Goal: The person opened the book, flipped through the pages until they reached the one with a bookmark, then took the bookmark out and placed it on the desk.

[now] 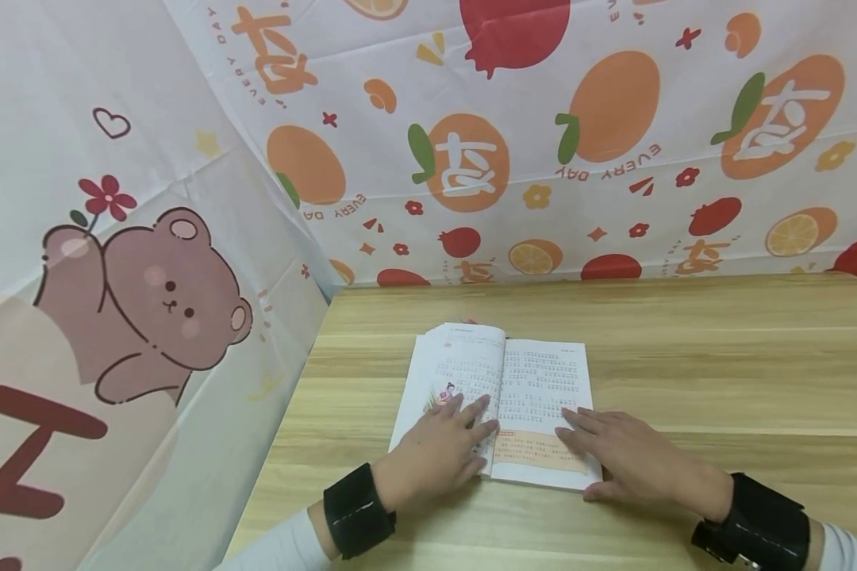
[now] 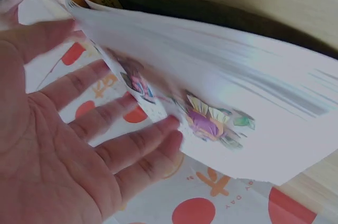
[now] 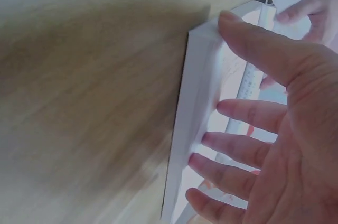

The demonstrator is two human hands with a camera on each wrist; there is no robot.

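An open book (image 1: 539,381) lies on the wooden table, with printed text on both pages and a small figure drawing on the left one. My left hand (image 1: 439,444) rests on the lower left page near the spine, fingers spread. In the left wrist view its fingertips touch the page (image 2: 222,113), which bows up at the spine and carries coloured drawings. My right hand (image 1: 632,456) lies over the lower right corner of the right page. Seen from the right wrist, the straight fingers (image 3: 237,150) touch the page and the thumb is at the book's edge (image 3: 198,76).
The wooden table (image 1: 685,357) extends around the book. Behind it hangs a white cloth (image 1: 521,182) with fruit prints, and a bear-printed cloth (image 1: 171,293) hangs on the left. Black bands (image 1: 360,510) are strapped round both wrists.
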